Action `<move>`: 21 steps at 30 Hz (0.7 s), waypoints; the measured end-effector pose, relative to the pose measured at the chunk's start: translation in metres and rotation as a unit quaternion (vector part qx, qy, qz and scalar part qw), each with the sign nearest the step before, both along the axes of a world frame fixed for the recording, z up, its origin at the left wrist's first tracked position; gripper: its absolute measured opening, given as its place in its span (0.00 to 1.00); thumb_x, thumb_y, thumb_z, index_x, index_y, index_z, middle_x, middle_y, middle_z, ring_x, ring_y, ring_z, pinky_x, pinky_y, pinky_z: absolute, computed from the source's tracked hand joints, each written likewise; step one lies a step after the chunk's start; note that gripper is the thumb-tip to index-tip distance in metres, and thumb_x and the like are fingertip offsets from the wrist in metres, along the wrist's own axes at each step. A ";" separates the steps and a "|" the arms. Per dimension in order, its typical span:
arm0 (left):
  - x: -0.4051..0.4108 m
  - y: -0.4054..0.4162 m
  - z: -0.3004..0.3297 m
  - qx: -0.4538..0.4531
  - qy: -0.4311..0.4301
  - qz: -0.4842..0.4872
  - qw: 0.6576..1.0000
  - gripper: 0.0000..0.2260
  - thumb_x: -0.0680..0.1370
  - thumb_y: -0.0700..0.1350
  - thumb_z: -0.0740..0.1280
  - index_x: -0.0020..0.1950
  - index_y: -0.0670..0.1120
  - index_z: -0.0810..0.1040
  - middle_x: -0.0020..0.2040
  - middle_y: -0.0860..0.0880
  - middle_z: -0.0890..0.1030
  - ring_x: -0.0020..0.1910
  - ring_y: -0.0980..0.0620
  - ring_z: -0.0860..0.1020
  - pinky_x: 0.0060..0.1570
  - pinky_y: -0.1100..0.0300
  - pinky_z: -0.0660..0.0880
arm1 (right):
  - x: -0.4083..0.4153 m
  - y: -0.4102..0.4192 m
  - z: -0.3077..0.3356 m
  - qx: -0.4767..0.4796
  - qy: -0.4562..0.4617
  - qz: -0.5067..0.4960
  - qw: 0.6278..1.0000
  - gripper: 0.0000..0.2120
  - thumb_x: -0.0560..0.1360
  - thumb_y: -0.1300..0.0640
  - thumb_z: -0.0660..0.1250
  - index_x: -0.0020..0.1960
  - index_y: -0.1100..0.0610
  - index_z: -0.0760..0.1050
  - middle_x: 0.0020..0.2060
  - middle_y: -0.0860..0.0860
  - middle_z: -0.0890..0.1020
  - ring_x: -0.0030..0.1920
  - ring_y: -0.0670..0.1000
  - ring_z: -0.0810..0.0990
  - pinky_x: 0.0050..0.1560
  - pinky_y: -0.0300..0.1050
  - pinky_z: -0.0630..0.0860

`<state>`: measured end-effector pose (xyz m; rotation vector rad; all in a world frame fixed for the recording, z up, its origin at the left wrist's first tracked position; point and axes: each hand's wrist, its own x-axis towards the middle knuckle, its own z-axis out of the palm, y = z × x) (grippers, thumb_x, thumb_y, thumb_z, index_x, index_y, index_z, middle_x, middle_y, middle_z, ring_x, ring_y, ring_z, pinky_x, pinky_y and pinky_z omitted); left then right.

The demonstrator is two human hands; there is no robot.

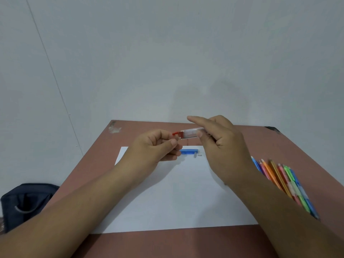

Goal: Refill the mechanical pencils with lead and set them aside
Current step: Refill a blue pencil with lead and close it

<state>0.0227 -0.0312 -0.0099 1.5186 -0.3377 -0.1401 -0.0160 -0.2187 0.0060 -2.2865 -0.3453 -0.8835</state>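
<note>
Two bare forearms reach in from the lower edge, cut off at the frame, and cross a white sheet of paper point(173, 198) on the reddish-brown bench point(264, 146). Above the paper's far edge the left hand point(154, 148) curls its fingers and thumb round the red end of a clear lead case point(188, 134), which is held level in the air. The right hand point(221, 144) pinches the case's other end between thumb and middle finger, its index finger stretched out straight above the case; that end is hidden behind the fingers. What the left hand covers of the red cap is hard to make out.

On the paper, just below the case, lies a blue mechanical pencil point(189, 151), its left part hidden by the left fingers. Two small pale bits point(197, 155), possibly its cap and eraser, lie touching the paper beside its right end.

Right of the paper a bundle of coloured mechanical pencils point(284, 181) lies on the bench, partly hidden by the right forearm. Left of the bench a dark bag point(28, 202) sits lower down, cut off by the frame.
</note>
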 end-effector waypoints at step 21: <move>0.001 0.007 0.006 0.026 -0.046 0.096 0.994 0.06 0.82 0.37 0.64 0.47 0.39 0.79 0.44 0.39 0.85 0.40 0.48 0.83 0.47 0.55 0.82 | -0.003 -0.003 0.007 0.123 0.059 -0.014 0.991 0.19 0.81 0.63 0.65 0.65 0.43 0.79 0.49 0.45 0.79 0.51 0.41 0.75 0.48 0.25 0.71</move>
